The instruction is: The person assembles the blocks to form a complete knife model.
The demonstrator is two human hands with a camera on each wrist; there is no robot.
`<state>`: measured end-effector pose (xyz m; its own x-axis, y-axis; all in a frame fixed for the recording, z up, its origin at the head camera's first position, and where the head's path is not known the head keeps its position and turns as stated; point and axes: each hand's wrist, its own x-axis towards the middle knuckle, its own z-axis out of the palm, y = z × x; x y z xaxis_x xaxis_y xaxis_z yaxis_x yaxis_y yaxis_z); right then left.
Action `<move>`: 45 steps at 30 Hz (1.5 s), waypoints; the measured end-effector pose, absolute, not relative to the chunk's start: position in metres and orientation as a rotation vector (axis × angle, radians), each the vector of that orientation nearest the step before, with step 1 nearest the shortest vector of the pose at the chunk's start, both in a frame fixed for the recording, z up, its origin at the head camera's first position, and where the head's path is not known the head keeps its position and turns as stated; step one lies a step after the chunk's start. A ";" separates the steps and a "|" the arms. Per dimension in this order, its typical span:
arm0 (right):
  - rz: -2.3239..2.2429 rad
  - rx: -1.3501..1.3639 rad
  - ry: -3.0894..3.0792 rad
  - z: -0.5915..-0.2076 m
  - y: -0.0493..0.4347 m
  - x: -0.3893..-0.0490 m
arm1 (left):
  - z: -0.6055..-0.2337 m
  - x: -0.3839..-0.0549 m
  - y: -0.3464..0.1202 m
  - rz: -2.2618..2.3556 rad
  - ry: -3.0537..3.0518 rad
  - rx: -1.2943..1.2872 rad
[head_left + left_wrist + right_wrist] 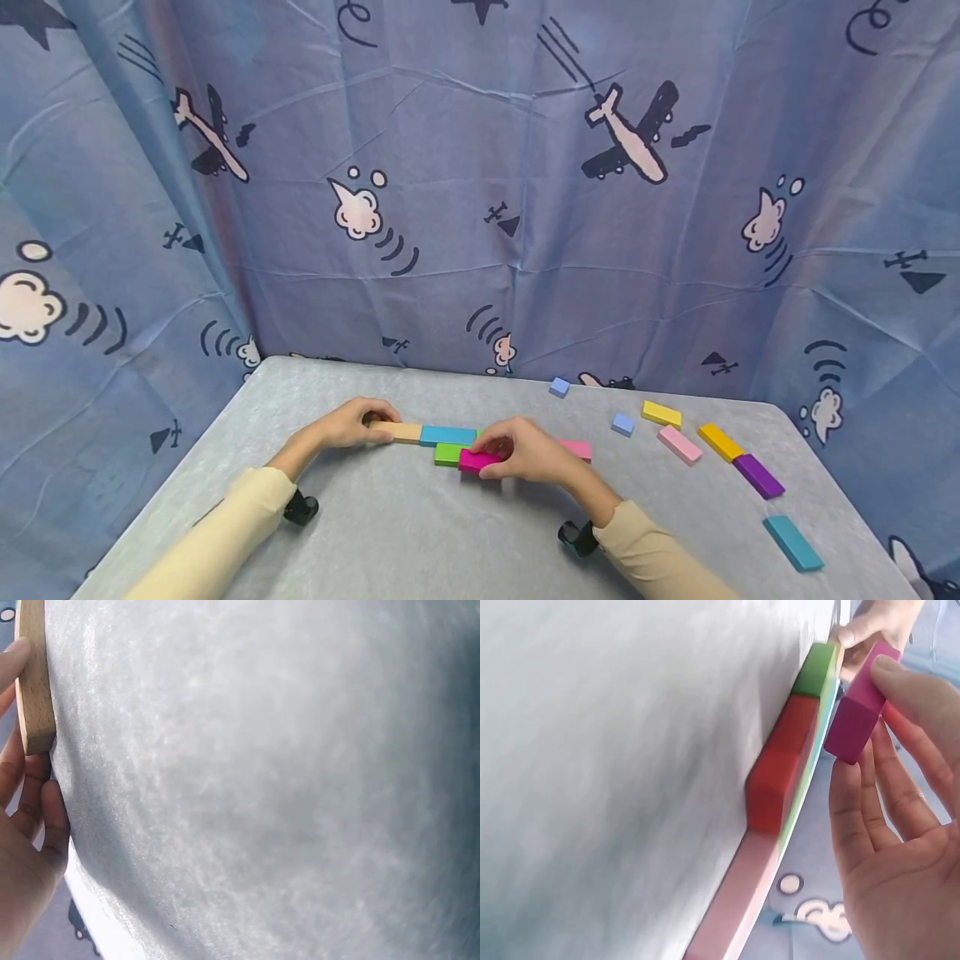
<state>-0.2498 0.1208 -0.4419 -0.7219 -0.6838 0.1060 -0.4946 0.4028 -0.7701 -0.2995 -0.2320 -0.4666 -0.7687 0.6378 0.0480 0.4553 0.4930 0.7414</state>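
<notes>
My right hand (pixel 534 452) pinches a magenta block (pixel 477 462) between thumb and fingers; in the right wrist view this magenta block (pixel 859 705) overlaps the row's far side. At the row's left end, my left hand (pixel 348 425) grips a natural wood block (pixel 406 432), thumb on one side and fingers on the other. Beside that lies a blue block (pixel 447 436), with a green block (pixel 447 454) in front. The right wrist view shows a red block (pixel 784 761) between the green block (pixel 816 669) and a pink block (pixel 739 892); in the head view my right hand hides the red one.
On the grey table (pixel 405 533), to the right, lie a yellow block (pixel 662 414), a pink block (pixel 679 445), an orange block (pixel 720 442), a purple block (pixel 759 477) and a teal block (pixel 793 543). Small blue blocks (pixel 559 387) sit toward the back. A patterned curtain (pixel 450 250) hangs behind.
</notes>
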 end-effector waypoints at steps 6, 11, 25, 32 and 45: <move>-1.188 -1.029 2.427 -0.444 0.098 -0.248 | -0.468 -0.300 -0.233 1.132 2.516 0.923; -1.151 -1.062 2.439 -0.447 0.085 -0.248 | -0.469 -0.301 -0.233 1.127 2.528 0.927; -1.092 -1.050 2.492 -0.452 0.076 -0.251 | -0.470 -0.302 -0.234 1.145 2.526 0.928; -1.096 -1.028 2.495 -0.452 0.075 -0.251 | -0.469 -0.301 -0.233 1.145 2.528 0.922; -1.113 -1.004 2.477 -0.452 0.074 -0.251 | -0.468 -0.300 -0.233 1.137 2.528 0.901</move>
<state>-0.2507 0.0744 -0.4521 -0.7327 -0.6784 0.0539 -0.4907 0.4717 -0.7326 -0.3001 -0.2331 -0.4684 -0.7855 0.6173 0.0430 0.4417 0.5107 0.7376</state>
